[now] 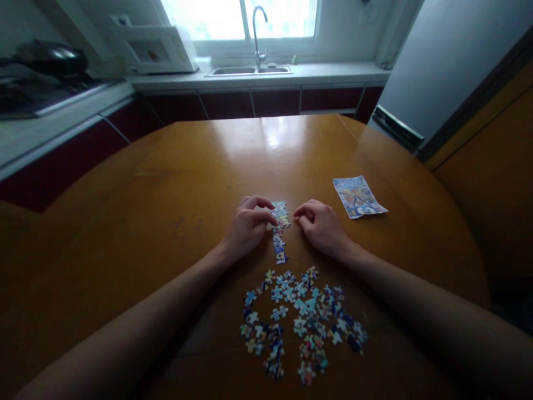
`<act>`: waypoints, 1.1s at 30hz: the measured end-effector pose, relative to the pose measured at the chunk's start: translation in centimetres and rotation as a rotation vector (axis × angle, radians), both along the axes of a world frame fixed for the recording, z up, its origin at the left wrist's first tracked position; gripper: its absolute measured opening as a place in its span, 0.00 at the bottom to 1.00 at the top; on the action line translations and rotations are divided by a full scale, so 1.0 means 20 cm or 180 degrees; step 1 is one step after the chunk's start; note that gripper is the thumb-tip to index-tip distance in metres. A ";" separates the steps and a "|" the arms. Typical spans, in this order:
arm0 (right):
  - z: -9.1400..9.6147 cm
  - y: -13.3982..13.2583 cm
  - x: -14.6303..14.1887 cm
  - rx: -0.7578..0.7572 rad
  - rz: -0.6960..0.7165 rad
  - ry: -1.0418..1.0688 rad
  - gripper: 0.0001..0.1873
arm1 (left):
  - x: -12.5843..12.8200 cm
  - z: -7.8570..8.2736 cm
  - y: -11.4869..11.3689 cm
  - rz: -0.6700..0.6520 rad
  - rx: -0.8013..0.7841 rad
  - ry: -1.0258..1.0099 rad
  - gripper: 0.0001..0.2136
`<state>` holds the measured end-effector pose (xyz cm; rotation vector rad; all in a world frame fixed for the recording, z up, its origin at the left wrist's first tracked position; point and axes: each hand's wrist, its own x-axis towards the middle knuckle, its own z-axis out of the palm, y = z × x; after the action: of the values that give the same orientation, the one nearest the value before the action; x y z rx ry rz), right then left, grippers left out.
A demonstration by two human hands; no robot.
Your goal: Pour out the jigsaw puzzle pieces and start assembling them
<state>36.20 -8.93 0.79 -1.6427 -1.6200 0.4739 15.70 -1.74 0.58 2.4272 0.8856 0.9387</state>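
A small joined strip of jigsaw pieces [280, 230] lies on the round wooden table [175, 189] between my hands. My left hand [246, 225] rests at the strip's left side, fingers curled with the tips touching its upper edge. My right hand [320, 223] sits just right of the strip, fingers bent and pinched close together at the tips; whether a piece is between them is too small to tell. Several loose jigsaw pieces [300, 319] are scattered on the table nearer to me, below both hands.
A printed picture sheet [358, 196] lies on the table to the right of my right hand. Behind the table run a kitchen counter with a sink and tap [256, 61], a white microwave [154, 50], a stove with a dark pan [50, 58], and a grey fridge [441, 61].
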 end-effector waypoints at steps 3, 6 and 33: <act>0.01 0.00 0.00 -0.0025 0.0039 -0.0045 0.08 | 0.00 0.01 0.00 0.0022 -0.0015 0.0020 0.15; 0.00 0.00 0.00 -0.0070 0.0109 -0.0103 0.07 | 0.01 0.01 0.00 0.0028 -0.0013 0.0017 0.15; 0.26 -0.61 -0.27 -0.0414 0.3649 -0.2233 0.05 | 0.02 -0.01 0.01 0.0078 -0.0093 -0.0135 0.13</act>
<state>30.88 -21.04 5.94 -0.8062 -3.0757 0.5738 16.18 -1.59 0.33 2.3683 0.9095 0.9756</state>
